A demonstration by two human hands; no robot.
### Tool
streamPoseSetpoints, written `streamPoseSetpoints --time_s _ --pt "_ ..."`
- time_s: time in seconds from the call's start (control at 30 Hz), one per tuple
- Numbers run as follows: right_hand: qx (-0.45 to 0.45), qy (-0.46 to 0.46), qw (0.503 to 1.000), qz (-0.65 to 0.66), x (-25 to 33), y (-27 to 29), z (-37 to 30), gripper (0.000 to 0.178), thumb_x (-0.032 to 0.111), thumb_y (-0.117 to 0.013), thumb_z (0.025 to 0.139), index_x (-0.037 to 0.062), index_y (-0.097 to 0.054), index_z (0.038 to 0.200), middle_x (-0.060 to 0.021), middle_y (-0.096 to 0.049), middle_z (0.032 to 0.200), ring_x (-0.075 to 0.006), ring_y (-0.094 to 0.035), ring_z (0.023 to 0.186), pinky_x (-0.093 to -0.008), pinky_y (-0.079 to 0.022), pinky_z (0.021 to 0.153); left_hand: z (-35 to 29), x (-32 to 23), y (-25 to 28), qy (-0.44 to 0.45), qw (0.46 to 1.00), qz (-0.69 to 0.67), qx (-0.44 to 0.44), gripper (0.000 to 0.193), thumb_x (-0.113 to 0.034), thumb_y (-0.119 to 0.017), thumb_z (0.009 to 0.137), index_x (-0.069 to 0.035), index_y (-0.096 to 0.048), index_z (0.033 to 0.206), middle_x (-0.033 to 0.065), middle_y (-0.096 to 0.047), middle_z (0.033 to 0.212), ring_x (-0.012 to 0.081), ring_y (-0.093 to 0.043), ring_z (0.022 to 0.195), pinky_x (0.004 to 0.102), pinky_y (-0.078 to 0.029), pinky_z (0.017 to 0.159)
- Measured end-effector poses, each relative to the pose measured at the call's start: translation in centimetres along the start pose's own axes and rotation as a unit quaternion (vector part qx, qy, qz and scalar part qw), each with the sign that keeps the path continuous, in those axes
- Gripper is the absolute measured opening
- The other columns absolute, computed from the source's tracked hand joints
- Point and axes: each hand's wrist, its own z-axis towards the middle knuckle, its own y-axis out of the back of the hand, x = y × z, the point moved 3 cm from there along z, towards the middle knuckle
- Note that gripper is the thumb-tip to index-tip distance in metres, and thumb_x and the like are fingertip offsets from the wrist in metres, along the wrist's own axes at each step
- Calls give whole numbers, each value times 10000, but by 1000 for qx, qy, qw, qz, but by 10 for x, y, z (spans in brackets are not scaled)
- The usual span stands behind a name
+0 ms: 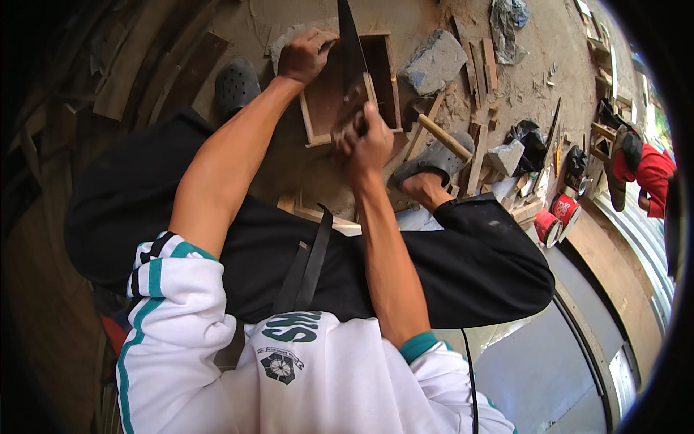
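Note:
A handsaw with a dark tapering blade (351,43) points away from me over an open wooden box (392,76) on the ground between my feet. My right hand (369,141) is closed around the saw's handle, which is smeared by motion. At the box's far left corner, my left hand (307,56) grips the edge with its fingers curled. The blade hides part of the box's far side, so I cannot tell whether its teeth touch the wood.
To the right lie a broken concrete block (434,61), a wooden-handled tool (444,137) across my grey clog (437,163), and red cans (565,210). Long boards (137,65) lie at left. Wood offcuts lie near my legs. A person in red (654,173) is at far right.

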Motion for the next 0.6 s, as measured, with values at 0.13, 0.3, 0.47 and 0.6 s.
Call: streamPoseSetpoints --time_s 0.13,0.3,0.47,0.6 --pt "9 -18 1000 17 4 -11 39 385 321 -547 1000 118 -433 693 32 -354 556 -90 -342 421 -278 -284 384 4 -1 -2 14 1000 1 13 145 -140 -757 825 -135 -747 970 51 -702 900 292 -679 834 387 -550 735" --pt "15 -19 1000 4 2 3 17 389 341 -560 994 102 -453 706 17 -372 563 -101 -354 420 -270 -313 412 1 1 1 16 1000 -8 -1 143 -131 -764 812 -131 -747 954 46 -704 899 287 -683 839 384 -550 736" --pt "-4 -13 1000 -24 11 -11 35 374 347 -566 994 107 -474 723 35 -382 567 -93 -363 426 -268 -310 409 3 -1 -4 30 999 -12 14 131 -143 -772 816 -127 -748 944 44 -707 908 286 -687 845 378 -552 735" --pt "29 136 967 -214 9 4 22 355 308 -597 985 55 -574 736 17 -484 594 -111 -440 487 -295 -357 475 2 1 -4 23 1000 -6 -7 110 -189 -762 821 -137 -733 914 48 -695 892 292 -680 834 391 -553 732"
